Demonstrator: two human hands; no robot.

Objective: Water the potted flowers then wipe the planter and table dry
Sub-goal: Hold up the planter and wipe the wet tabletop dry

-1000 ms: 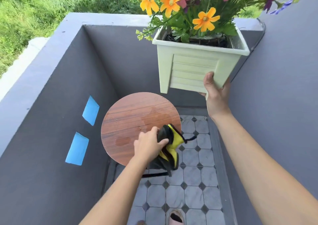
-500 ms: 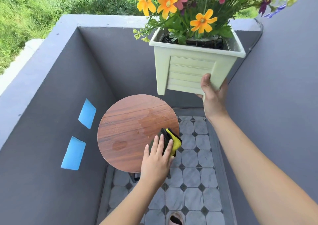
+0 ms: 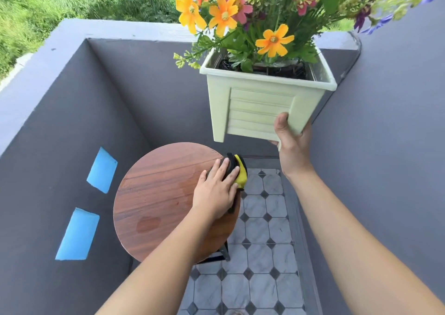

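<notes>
A pale green square planter (image 3: 255, 107) full of orange, pink and purple flowers (image 3: 224, 13) hangs in the air above and to the right of the table. My right hand (image 3: 291, 141) grips its lower right corner from below. The round wooden table (image 3: 163, 194) shows a wet patch near its front left and a damp streak in the middle. My left hand (image 3: 216, 189) lies flat, fingers spread, pressing a black and yellow cloth (image 3: 237, 170) onto the table's right edge.
Grey balcony walls (image 3: 72, 122) close in on the left, back and right, with two blue patches (image 3: 101, 170) on the left wall. The floor (image 3: 265, 266) is grey octagonal tile. Grass lies beyond the wall at top left.
My left hand flattened the bunched cloth onto the table and slid it from the front edge toward the far right edge. The planter stays lifted in my right hand.
</notes>
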